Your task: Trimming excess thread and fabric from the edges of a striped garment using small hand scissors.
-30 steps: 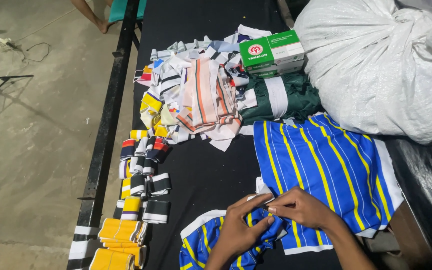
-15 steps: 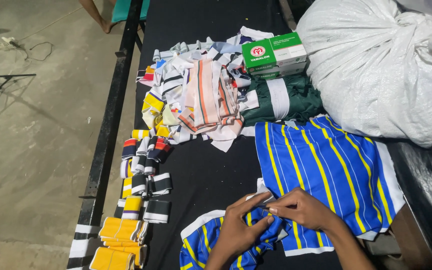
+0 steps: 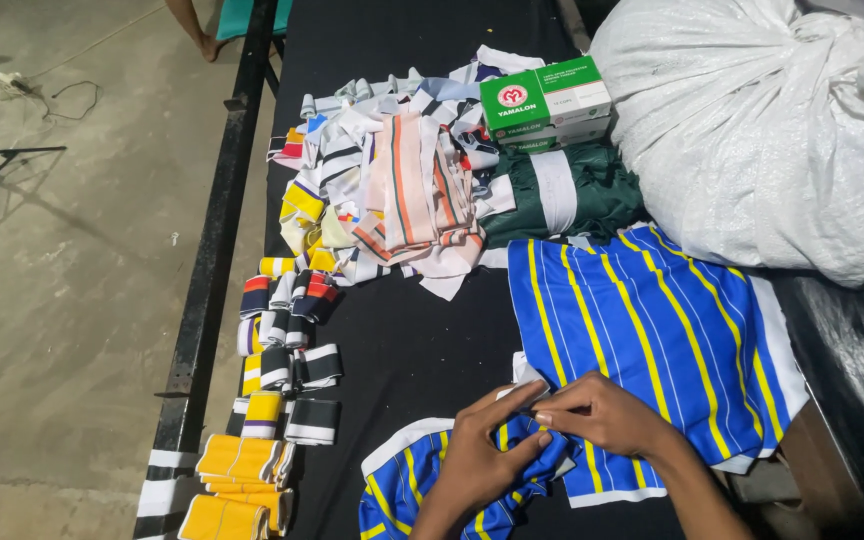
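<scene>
Both my hands meet at the table's near edge over blue cloth with yellow and white stripes. My left hand (image 3: 482,455) pinches a small striped blue piece (image 3: 422,490) that has a white border. My right hand (image 3: 602,415) grips the same cloth right beside it, fingertips touching the left hand's. A larger stack of blue striped fabric (image 3: 652,320) lies just beyond my right hand. What sits between the fingertips is too small to make out.
A heap of mixed striped fabric strips (image 3: 392,190) lies further up the black table (image 3: 412,350). Folded rib pieces (image 3: 282,350) and yellow ones (image 3: 237,470) line the left edge. At the back stand green boxes (image 3: 542,100), dark green cloth (image 3: 562,190) and a big white sack (image 3: 762,130).
My hands have stayed in place, fingers shifting slightly on the blue cloth. The view has tilted a little.
</scene>
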